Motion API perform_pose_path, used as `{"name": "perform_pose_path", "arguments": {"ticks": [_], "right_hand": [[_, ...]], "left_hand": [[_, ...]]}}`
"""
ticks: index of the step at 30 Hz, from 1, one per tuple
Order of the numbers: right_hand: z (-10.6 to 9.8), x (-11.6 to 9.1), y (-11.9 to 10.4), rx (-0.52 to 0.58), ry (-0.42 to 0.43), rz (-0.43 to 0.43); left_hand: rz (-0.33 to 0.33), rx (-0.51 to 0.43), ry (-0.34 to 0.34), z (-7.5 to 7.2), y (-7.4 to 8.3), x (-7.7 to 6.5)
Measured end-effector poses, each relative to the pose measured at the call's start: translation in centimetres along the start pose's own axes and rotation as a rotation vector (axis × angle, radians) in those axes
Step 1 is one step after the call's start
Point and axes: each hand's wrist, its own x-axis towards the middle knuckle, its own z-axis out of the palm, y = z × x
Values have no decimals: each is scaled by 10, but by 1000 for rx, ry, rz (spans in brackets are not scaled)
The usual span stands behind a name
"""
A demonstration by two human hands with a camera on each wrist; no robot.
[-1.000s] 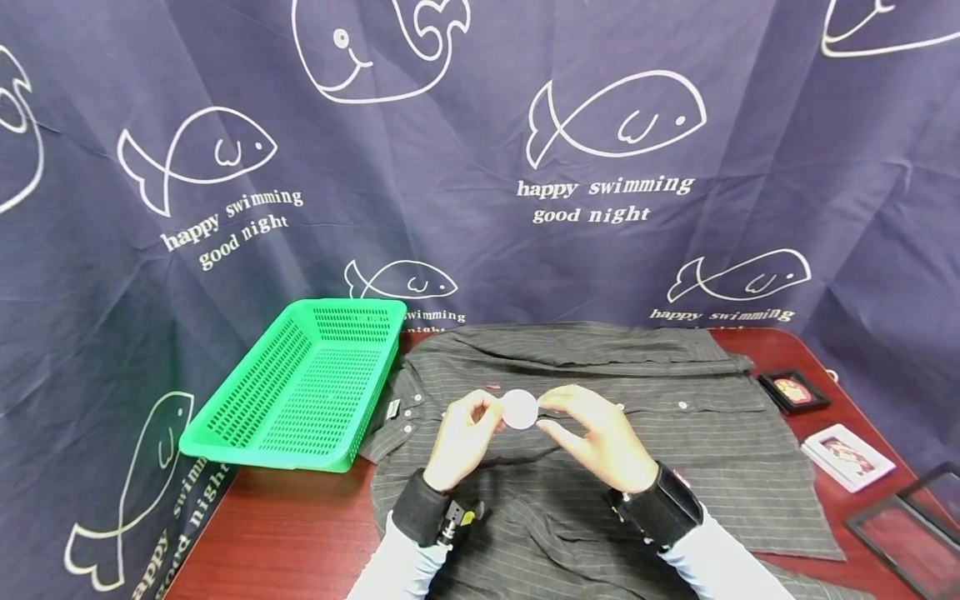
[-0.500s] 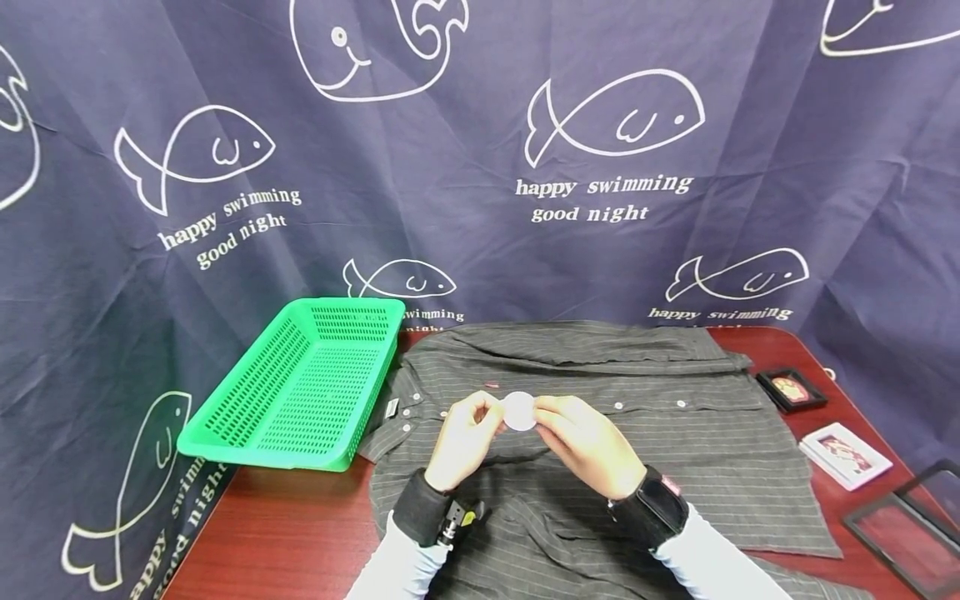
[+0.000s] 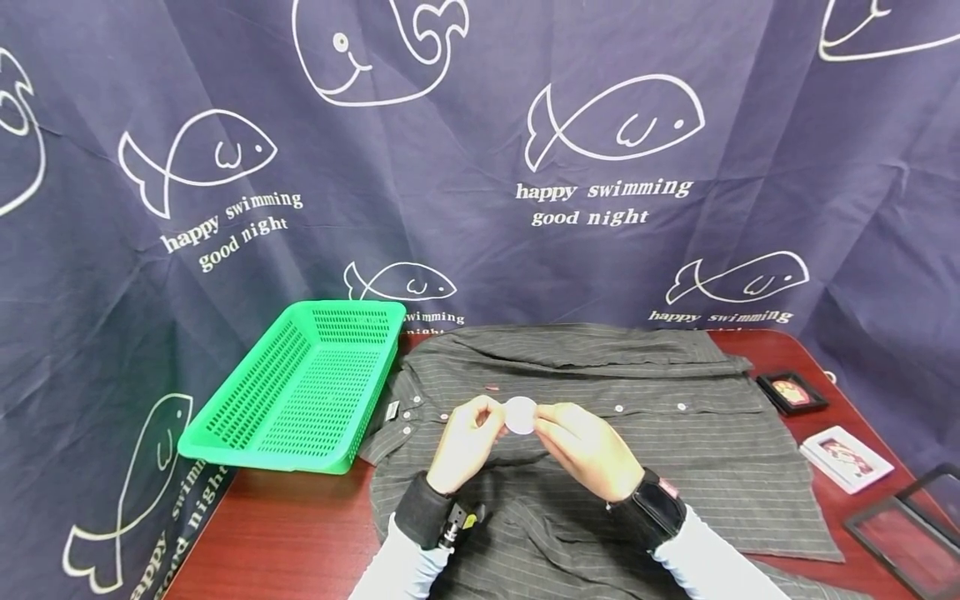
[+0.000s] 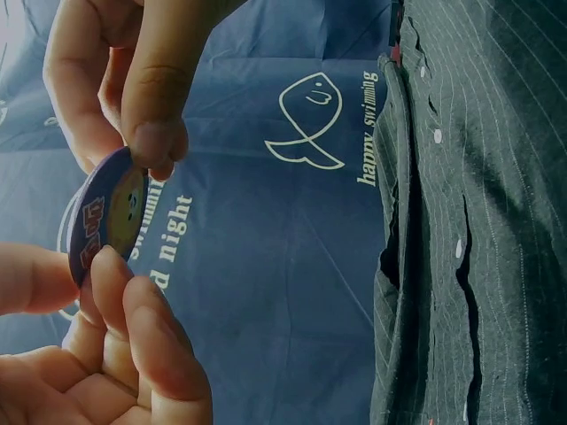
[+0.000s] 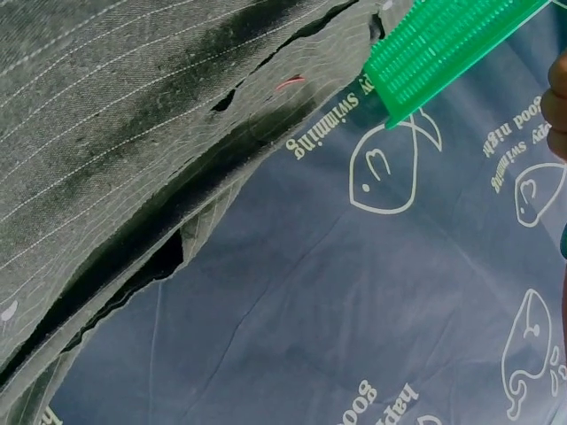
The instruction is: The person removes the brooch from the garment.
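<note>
A round, flat badge (image 3: 520, 415) is held up in front of me over a dark grey pinstriped shirt (image 3: 720, 467). Its pale side faces the head camera. In the left wrist view the badge (image 4: 106, 212) shows a purple border, red lettering and a yellow cartoon figure. My left hand (image 3: 461, 442) pinches its left edge between thumb and fingers. On the opposite edge, my right hand (image 3: 588, 450) pinches it with thumb and forefinger. The shirt lies spread on the table, its white buttons along the placket.
A green plastic basket (image 3: 322, 392) stands on the left of the red-brown table (image 3: 277, 533). Along the right side are a small black-framed picture (image 3: 792, 392), a white box with a picture (image 3: 847, 458) and a dark frame (image 3: 911, 533). A navy fish-print curtain (image 3: 480, 192) hangs behind.
My right thumb and fingers were spread at the badge's right edge a second ago and have come together on it. The left hand has kept its pinch nearly in place.
</note>
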Motion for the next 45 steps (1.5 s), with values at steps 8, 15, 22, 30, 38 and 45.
{"name": "perform_pose_path", "arguments": {"ticks": [8, 15, 22, 30, 38, 45], "right_hand": [[-3, -1, 2, -10, 20, -13], [-7, -1, 3, -7, 38, -35], [-13, -2, 4, 7, 73, 23], [-32, -8, 9, 73, 96, 256], [-59, -23, 19, 91, 151, 419], [-84, -42, 23, 85, 163, 574]], "left_hand": [[18, 13, -37, 4, 2, 0], [27, 28, -35, 6, 2, -1], [70, 17, -6, 6, 4, -4], [229, 303, 106, -4, 2, -14], [295, 556, 99, -17, -16, -22], [220, 754, 46, -24, -39, -30]]}}
